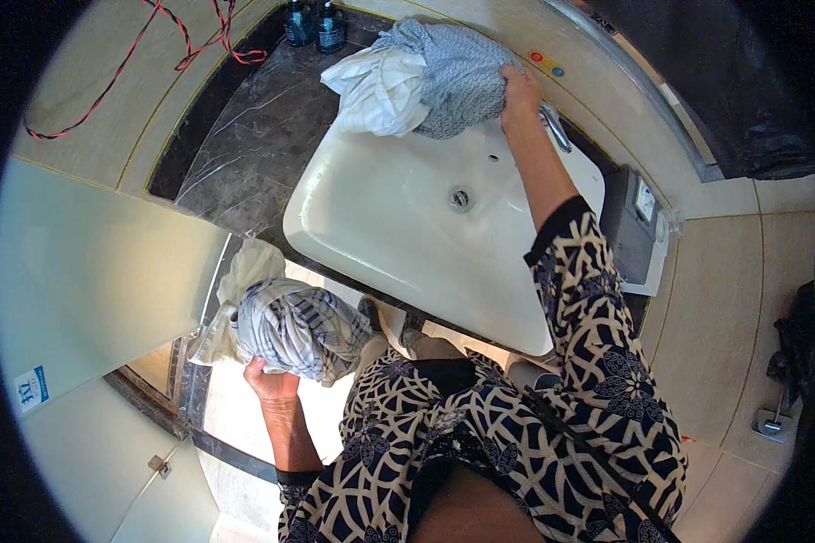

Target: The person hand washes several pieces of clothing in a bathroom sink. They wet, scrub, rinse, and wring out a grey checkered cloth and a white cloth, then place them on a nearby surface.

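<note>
In my left hand (274, 380) is a bunched plaid cloth (299, 328) in white, grey and blue, held in front of the sink and above floor level. A cream cloth (254, 264) hangs along its far left side. My right hand (522, 95) reaches over the sink and grips the right end of a blue-grey textured towel (466, 77). That towel lies heaped on the sink's back rim, with a crumpled white cloth (380, 89) against its left side. The fingertips of both hands are partly hidden by the fabric.
The white sink (380, 217) has a drain (461, 198) and a chrome faucet (555, 128) close to my right wrist. Dark bottles (330, 29) stand on the marble counter (254, 136). A grey box (620, 217) is right of the sink; a frosted glass panel (100, 271) is at left.
</note>
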{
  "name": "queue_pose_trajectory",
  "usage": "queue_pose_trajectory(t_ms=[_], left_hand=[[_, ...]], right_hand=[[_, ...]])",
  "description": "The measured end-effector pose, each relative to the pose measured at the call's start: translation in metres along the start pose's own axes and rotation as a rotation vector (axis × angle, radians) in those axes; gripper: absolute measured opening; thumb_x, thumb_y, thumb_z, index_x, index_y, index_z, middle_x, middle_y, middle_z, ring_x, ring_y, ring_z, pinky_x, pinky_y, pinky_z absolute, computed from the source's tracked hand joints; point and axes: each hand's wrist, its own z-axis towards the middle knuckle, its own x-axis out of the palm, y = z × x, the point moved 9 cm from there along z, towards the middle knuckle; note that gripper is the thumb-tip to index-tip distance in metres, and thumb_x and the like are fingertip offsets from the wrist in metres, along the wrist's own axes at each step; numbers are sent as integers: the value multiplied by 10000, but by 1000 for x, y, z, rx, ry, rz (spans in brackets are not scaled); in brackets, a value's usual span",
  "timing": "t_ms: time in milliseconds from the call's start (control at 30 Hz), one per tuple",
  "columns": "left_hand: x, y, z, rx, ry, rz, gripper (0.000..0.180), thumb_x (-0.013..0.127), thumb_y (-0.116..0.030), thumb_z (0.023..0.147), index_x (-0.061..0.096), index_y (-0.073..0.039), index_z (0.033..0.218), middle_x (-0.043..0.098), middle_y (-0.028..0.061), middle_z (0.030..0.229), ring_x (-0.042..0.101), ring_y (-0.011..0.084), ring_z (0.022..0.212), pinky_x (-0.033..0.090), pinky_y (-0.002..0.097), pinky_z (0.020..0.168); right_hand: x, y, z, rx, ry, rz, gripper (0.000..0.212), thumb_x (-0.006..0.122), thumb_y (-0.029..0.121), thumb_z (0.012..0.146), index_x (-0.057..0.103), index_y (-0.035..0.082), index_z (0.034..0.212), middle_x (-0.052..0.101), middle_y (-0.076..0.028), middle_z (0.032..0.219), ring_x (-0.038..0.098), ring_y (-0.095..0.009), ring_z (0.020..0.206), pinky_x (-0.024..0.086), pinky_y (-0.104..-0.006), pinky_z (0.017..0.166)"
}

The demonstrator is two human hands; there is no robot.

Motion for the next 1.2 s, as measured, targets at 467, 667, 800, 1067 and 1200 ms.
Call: queue_pose_trajectory(t_ms=[467, 667, 800, 1067, 1200], left_hand=[[-13, -11, 20, 6, -153, -23, 642, 512, -211, 548, 409, -46, 1159, 472, 114, 1131, 435, 293, 1054, 313, 439, 919], [2, -9, 33, -45, -12, -35, 671, 528, -207, 542, 385, -47, 1178, 454, 111, 1153, 418, 296, 1070, 301, 436, 936], [14, 0, 37, -22, 187, 14, 701, 590, -262, 574, 356, -41, 1197, 434, 123, 1170, 414, 288, 1073, 315, 413, 934], [14, 0, 23, 297, 169, 847, 489, 580, -262, 627, 459, -61, 1055, 506, 98, 1045, 477, 260, 971, 360, 387, 869], [42, -8, 8, 628, 242, 1575, 388, 575, -261, 653, 510, -72, 985, 542, 86, 982, 508, 246, 921, 382, 375, 837]], right_hand=[[-92, 169, -130, -137, 196, 292, 427, 570, 231, 651, 502, -40, 973, 548, -136, 916, 529, -247, 837, 425, -334, 733], [-12, 87, -158, -628, 673, -778, 494, 657, 264, 642, 492, 56, 1059, 529, -123, 1017, 502, -236, 956, 390, -319, 813], [39, 30, -136, -863, 457, -1046, 560, 685, 226, 600, 460, 64, 1086, 405, -174, 1165, 377, -337, 1096, 339, -370, 892], [61, 2, -88, -858, 235, -1140, 366, 678, 95, 534, 504, 65, 854, 467, -110, 958, 479, -309, 890, 432, -371, 699], [44, 12, -89, -838, 218, -943, 309, 658, 70, 528, 492, 60, 788, 494, -81, 799, 519, -285, 732, 431, -355, 641]])
